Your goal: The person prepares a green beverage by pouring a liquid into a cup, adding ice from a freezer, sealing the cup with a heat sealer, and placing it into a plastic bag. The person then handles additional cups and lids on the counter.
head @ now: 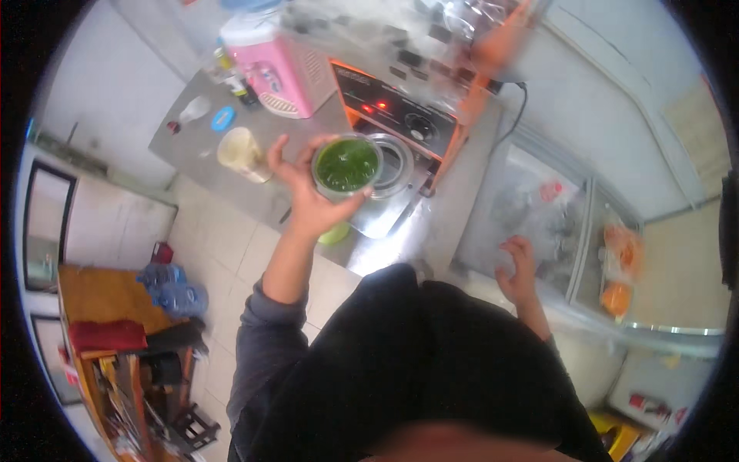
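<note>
In the head view my left hand (314,199) grips a clear round cup (374,186) filled with chopped green leaves or green liquid (347,163); which of these cannot be told. Fingers and thumb wrap around its side, and its top faces up. Just right of the cup, partly behind it, is the round metal ring (398,167) of an orange cup-sealing machine (398,101) with lit red indicators. My right hand (518,268) holds nothing, fingers apart, above or beside a glass-topped chest freezer (514,202).
A pink water dispenser (288,69) stands left of the machine. On the grey counter (190,136) are a cream-coloured tub (239,150), a blue lid (223,118) and bottles (236,84). A black cable (521,110) hangs at right. Large water bottles (173,289) stand on a wooden table (104,294).
</note>
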{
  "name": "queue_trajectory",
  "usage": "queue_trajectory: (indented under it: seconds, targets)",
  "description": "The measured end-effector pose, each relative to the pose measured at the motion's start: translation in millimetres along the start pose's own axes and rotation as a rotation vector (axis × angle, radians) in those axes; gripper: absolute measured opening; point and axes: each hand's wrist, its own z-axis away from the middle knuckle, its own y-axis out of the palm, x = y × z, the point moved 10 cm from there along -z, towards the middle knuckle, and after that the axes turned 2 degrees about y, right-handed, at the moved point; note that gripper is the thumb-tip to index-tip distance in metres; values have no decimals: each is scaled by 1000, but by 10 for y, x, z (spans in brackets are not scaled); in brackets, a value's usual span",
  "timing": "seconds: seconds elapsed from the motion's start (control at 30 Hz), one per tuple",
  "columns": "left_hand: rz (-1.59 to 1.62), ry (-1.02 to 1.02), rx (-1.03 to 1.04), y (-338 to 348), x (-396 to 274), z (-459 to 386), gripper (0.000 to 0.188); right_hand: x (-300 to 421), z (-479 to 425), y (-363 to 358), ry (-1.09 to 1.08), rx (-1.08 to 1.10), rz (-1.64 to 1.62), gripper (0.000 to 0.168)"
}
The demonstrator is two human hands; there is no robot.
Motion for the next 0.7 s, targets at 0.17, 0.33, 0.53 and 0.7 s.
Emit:
queue_trajectory:
  seconds: [0.17, 0.33, 0.53, 0.7]
  targets:
    - [-41, 53, 72, 161, 289, -185, 108, -150, 515, -419, 135, -137, 192, 44]
    - [28, 44, 108, 252, 575, -148, 107, -304, 1002, -527, 339, -231, 147, 45]
    - [164, 26, 98, 361, 662, -175, 105, -243, 1112, -386, 363, -204, 125, 46]
    - [226, 0, 75, 439, 795, -149, 105, -151, 994, -301, 292, -188, 133, 46]
